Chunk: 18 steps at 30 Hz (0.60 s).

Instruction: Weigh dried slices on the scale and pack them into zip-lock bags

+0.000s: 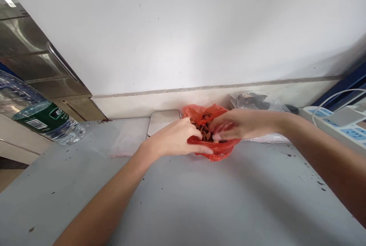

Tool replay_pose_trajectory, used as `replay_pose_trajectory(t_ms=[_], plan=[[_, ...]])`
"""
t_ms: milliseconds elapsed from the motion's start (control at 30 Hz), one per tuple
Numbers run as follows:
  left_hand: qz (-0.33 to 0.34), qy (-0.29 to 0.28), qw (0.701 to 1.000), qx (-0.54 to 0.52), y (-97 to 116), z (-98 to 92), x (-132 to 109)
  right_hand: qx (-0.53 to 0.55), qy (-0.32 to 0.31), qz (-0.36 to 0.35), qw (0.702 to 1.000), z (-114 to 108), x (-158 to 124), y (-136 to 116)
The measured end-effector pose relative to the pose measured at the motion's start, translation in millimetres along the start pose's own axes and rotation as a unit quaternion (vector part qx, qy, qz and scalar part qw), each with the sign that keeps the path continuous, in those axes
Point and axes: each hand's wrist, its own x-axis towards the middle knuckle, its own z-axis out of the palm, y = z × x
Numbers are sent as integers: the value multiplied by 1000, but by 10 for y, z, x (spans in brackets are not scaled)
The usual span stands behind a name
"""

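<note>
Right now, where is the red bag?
Head view: the red bag sits far centre on the table, between the left hand and right hand, just right of the steel plate.

Blurred right fingers [223, 128] half inside red bag [219, 153]

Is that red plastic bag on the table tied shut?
No, the red bag lies open: brown pieces show in its mouth, the left hand gripping its edge and the right hand at the opening.
</note>
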Motion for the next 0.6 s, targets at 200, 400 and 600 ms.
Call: replay_pose_trajectory(t_ms=[200,400,600], plan=[[-34,170,974,149,-73,24,50,-31,190,73,978,-84,245,-87],[-10,195,975,103,-126,-47,-14,-47,144,142,978,-20,252,-293],[-28,190,976,99,-124,-86,-26,-51,9,118,992,149,466,-247]])
